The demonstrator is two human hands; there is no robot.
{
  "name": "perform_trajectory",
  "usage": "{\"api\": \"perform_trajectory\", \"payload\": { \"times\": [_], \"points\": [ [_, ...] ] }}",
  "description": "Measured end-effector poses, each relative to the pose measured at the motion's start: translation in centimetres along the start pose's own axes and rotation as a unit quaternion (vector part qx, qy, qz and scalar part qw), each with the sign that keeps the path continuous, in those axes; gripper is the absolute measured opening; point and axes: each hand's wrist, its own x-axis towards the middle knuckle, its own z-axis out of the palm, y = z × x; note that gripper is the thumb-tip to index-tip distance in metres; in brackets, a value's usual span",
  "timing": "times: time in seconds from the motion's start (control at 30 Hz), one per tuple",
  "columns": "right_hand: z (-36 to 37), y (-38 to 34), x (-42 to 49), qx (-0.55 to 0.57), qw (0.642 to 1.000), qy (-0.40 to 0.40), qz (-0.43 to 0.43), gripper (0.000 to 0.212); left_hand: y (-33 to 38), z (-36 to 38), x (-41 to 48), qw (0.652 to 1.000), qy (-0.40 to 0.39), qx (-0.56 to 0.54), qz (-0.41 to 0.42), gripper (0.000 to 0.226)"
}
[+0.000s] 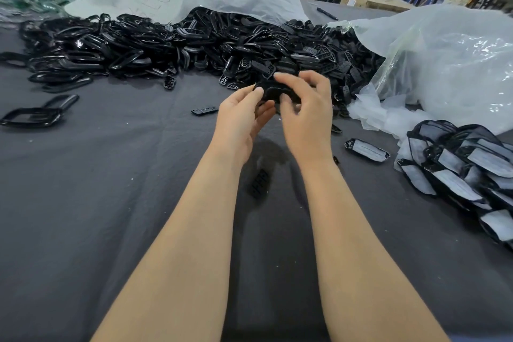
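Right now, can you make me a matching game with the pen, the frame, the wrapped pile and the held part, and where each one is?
Things:
1. pen
2. frame
3. wrapped pile
4. held part

Places:
a. far right
b. between left hand and right hand
c. farthest back
d. far left

Pairs: 1-c, 2-d, 3-a, 4-b.

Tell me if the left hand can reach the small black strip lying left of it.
Probably yes: the strip lies alone on cloth beside the left hand, nothing between, though that hand holds a black part.
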Motion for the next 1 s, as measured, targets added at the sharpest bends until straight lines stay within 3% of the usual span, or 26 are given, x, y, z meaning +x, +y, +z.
{"api": "perform_trajectory", "payload": {
  "times": [0.1,0.2,0.3,0.4,0.47,0.67,0.77,1.0],
  "points": [
    [0.3,0.1,-0.1,-0.075,0.997,0.003,-0.03,0.023,0.0,-0.2,0.0,1.0,0.01,0.004,0.005,0.013],
    [0.4,0.1,-0.1,-0.044,0.998,0.033,-0.018,0.014,-0.3,-0.2,0.3,0.999,0.037,0.032,0.015,0.016],
    [0.0,0.1,0.4,0.082,0.992,0.074,0.064,0.009,-0.5,-0.3,0.7,0.995,0.069,0.063,0.039,0.017],
    [-0.6,0.1,0.8,0.271,0.941,0.079,0.186,0.021,-0.7,-0.4,0.7,0.991,0.079,0.091,0.063,0.014],
    [-0.6,0.2,0.8,0.307,0.926,0.066,0.21,0.021,-0.8,-0.4,0.7,0.988,0.076,0.108,0.074,0.013],
    [-0.2,0.0,0.7,0.296,0.935,0.058,0.186,0.013,-0.7,-0.2,0.4,0.981,0.055,0.157,0.096,0.024],
    [-0.1,-0.1,0.4,0.278,0.943,0.048,0.175,0.011,-0.8,-0.1,0.4,0.978,0.032,0.173,0.107,0.016],
    [0.0,0.3,0.5,0.151,0.975,0.087,0.138,0.003,-1.2,-0.2,0.7,0.978,-0.015,0.177,0.105,0.012]
  ]
}}
